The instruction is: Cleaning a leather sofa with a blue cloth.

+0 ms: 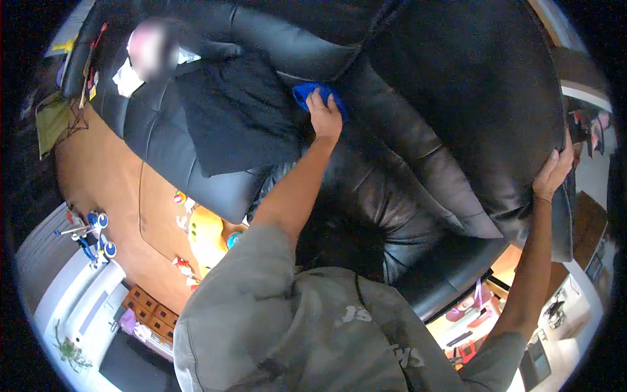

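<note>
My left hand (325, 115) reaches over the black leather sofa (416, 142) with its fingers bent onto a bunched blue cloth (304, 93). The cloth lies against the sofa at the seam where the seat meets the upright cushions, and the fingers cover part of it. Out to the right, my right hand (554, 169) rests at the outer edge of the backrest, thumb on the near face; its fingertips are partly hidden at the edge. A dark fabric piece (240, 112) is spread over the sofa left of the blue cloth.
At the sofa's far left is a blurred pinkish-white shape (153, 49) with white fabric. A yellow toy (206, 237) and several small toys lie on the brown floor mat (115, 181). Farther left stands a blue-and-white wheeled toy (95, 237). Wooden drawers (152, 311) are at lower left.
</note>
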Available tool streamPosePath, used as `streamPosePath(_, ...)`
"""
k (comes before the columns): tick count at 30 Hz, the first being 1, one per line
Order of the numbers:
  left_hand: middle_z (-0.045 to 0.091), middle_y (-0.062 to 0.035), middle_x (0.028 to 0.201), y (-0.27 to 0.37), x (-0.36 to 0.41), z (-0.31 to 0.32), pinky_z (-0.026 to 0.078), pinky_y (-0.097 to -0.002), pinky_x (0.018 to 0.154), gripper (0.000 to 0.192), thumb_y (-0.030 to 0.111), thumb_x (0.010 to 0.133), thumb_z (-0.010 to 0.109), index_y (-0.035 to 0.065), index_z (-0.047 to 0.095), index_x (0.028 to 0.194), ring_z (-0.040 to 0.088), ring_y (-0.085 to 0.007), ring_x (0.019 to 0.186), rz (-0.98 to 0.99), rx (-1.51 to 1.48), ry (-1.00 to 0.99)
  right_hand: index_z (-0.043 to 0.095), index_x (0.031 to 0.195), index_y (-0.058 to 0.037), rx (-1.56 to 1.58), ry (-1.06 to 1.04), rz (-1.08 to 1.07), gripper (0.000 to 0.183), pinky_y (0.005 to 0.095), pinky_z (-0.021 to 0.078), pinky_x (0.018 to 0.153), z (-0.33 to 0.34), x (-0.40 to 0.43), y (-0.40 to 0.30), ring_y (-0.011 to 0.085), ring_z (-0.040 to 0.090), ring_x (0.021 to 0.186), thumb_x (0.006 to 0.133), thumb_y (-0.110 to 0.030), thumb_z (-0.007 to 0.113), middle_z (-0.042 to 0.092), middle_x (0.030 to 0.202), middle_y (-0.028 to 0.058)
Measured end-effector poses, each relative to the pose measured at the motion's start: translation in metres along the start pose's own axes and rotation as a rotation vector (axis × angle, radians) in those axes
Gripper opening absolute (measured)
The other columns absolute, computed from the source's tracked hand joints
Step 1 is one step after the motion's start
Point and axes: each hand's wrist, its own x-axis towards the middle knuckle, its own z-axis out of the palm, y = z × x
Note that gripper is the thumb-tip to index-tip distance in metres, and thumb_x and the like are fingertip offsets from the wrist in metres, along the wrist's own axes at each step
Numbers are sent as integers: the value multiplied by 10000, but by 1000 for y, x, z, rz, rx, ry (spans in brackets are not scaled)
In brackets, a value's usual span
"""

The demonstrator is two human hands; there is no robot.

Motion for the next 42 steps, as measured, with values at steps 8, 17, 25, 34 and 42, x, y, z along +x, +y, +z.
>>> streamPosePath(8,529,-300,1162,-37,-86,-2,418,-491,932,404,152,888,486,-38,447,1242,513,-453,1081,-408,235,-503,449,1304,68,30,5,1,595,428,306,1064,12,0,-2,387,448,1247,964,-401,315,487,1328,247)
streamPosePath(17,600,-278,1054,78,-113,-45,418,-402,931,418,276,906,584,-62,539,1149,575,-375,1011,-392,-257,-587,448,1322,34,-24,-5,81,609,446,334,1021,1,-8,-2,400,473,1198,952,-429,309,515,1286,242)
streamPosePath(25,477,-338,1123,69,-22,-16,359,-500,934,530,350,923,542,-120,434,1143,458,-483,1051,-27,-132,-64,505,1267,28,14,83,-15,555,431,374,990,19,17,-19,396,526,1133,943,-394,345,561,1215,236)
streamPosePath(34,534,-305,1211,68,-203,28,413,-491,967,536,349,943,499,11,386,1343,521,-461,1097,-35,-17,-508,519,1260,30,27,122,41,606,411,397,964,31,26,-28,379,547,1111,944,-454,340,585,1199,221)
streamPosePath(42,575,-271,1091,88,-65,-47,444,-489,820,430,278,869,623,-39,503,1133,562,-450,943,91,-32,-453,496,1298,-4,-55,65,55,535,426,368,1002,20,9,-20,378,511,1161,942,-382,368,551,1253,211)
